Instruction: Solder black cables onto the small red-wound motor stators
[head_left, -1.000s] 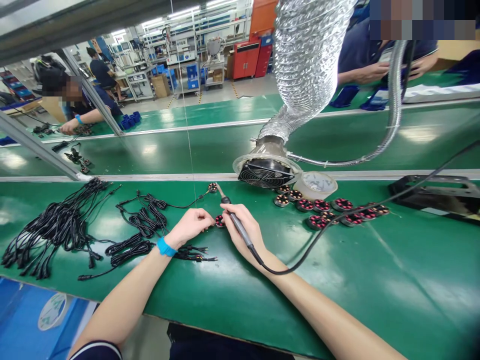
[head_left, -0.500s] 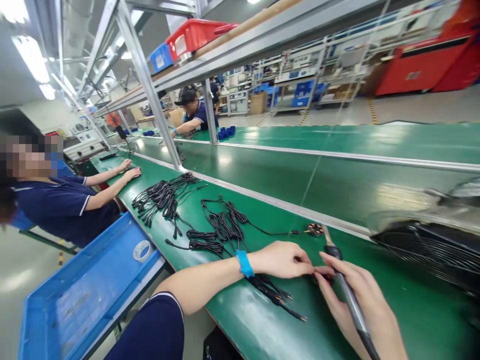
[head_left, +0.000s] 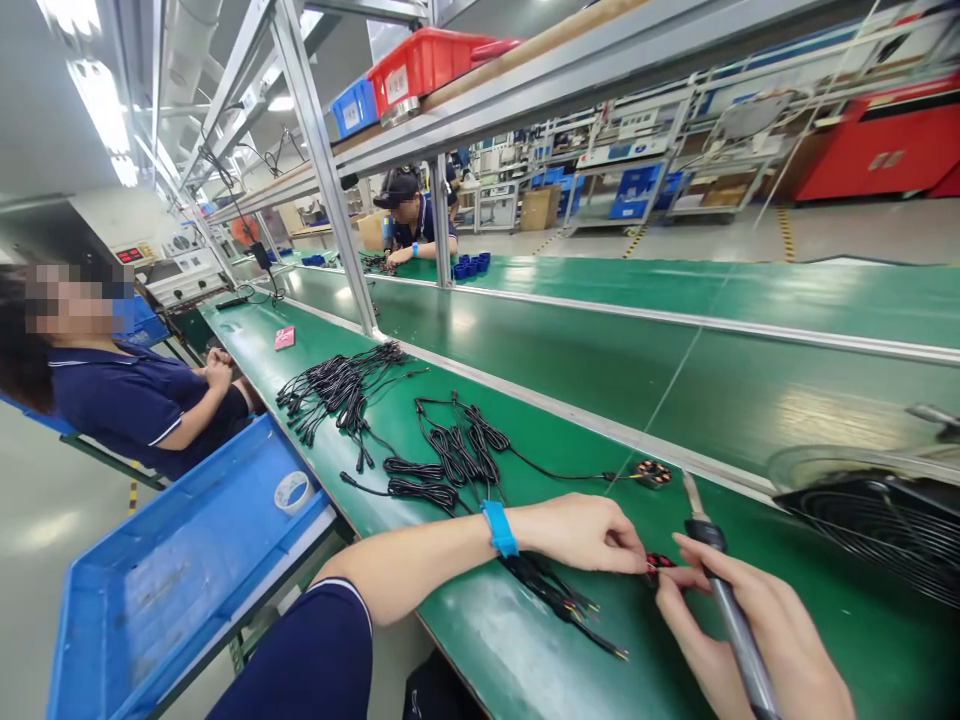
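Observation:
My right hand is closed around a soldering iron, whose tip points up and away over the bench. Its thumb and a finger also reach toward a small red-and-dark round part. My left hand, with a blue band at the wrist, pinches that part from the other side; its details are mostly hidden by fingers. Just beyond lies a small ring of copper coils joined to a black cable. Stripped cable ends lie below my left wrist.
Coiled black cables and a cable pile lie on the green bench. A black fan-like grille stands at right. A blue tray holding a tape roll is at left, near a seated co-worker.
The view has shifted slightly, and the red-and-dark part shows more between my fingers. The co-worker at left has drawn both hands off the bench, where a pink card now shows.

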